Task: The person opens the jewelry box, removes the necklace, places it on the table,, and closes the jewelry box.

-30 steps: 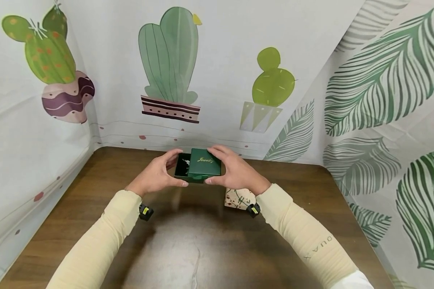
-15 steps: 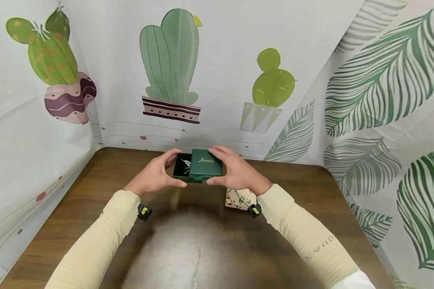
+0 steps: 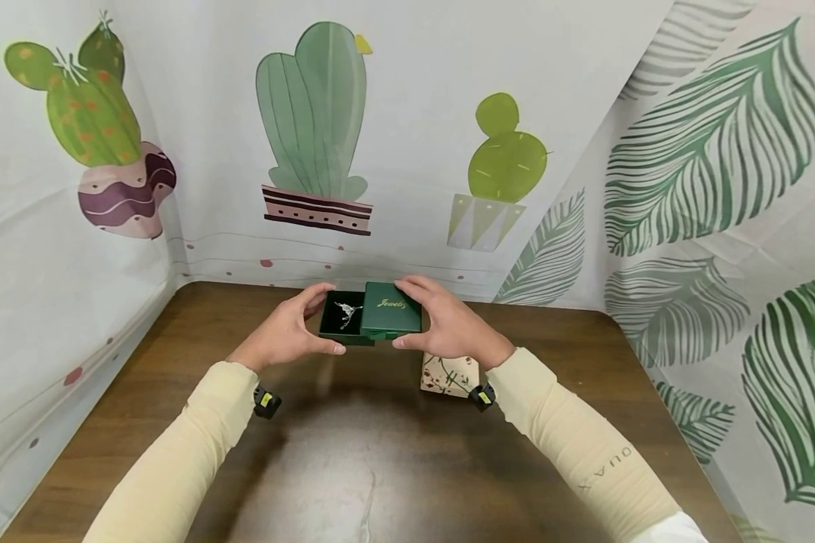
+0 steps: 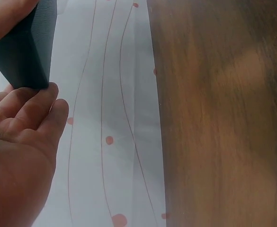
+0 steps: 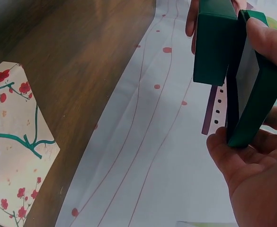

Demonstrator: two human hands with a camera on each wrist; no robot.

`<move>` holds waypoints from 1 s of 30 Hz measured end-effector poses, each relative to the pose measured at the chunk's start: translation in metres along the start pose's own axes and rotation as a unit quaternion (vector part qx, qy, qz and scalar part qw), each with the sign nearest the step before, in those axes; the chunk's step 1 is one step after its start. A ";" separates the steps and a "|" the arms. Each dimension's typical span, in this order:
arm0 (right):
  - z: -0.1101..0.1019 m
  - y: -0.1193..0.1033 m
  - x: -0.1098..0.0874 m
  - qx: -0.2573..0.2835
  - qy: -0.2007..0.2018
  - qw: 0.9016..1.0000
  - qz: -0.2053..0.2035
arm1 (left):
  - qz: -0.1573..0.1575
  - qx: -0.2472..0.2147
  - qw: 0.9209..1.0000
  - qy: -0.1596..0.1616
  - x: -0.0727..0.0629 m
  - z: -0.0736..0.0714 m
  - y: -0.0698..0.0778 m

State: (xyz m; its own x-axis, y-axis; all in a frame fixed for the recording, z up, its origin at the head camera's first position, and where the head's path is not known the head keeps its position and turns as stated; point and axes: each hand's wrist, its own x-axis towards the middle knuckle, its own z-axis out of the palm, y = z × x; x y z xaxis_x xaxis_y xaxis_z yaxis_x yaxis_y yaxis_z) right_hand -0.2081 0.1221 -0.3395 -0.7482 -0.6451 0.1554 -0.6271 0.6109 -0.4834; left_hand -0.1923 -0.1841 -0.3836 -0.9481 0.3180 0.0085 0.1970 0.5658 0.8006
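Observation:
A green jewelry box is held up above the far part of the table, its inner drawer slid partly out to the left of the green sleeve cover with gold lettering. Inside the drawer, on a dark lining, lies a silver piece of jewelry with a thin chain. My left hand grips the drawer between thumb and fingers at its left end. The cover is pinched by my right hand, thumb on the near side, fingers on the far side. In the right wrist view the cover shows its hollow end beside the drawer.
A cream box with a floral print sits on the brown wooden table below my right hand. Behind the table hangs a white cloth printed with cacti and leaves. Each wrist carries a small black camera.
The drawer has slid farther left out of the cover as my left hand moved left and my right hand shifted slightly right. More of the silver jewelry now shows.

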 end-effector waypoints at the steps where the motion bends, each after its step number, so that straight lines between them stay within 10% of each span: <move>1: -0.001 0.000 -0.001 -0.001 0.001 1.000 0.000 | -0.001 0.000 1.000 0.000 0.000 0.000 0.000; 30: -0.009 0.005 -0.007 -0.007 0.000 1.000 0.006 | -0.012 -0.010 1.000 -0.002 -0.003 -0.005 -0.006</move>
State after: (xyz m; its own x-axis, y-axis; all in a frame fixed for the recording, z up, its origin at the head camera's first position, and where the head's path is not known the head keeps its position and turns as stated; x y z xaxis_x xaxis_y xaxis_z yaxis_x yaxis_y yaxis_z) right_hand -0.2075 0.1337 -0.3354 -0.7554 -0.6380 0.1496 -0.6212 0.6244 -0.4735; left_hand -0.1922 -0.1920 -0.3859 -0.9515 0.3073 -0.0122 0.1700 0.5586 0.8118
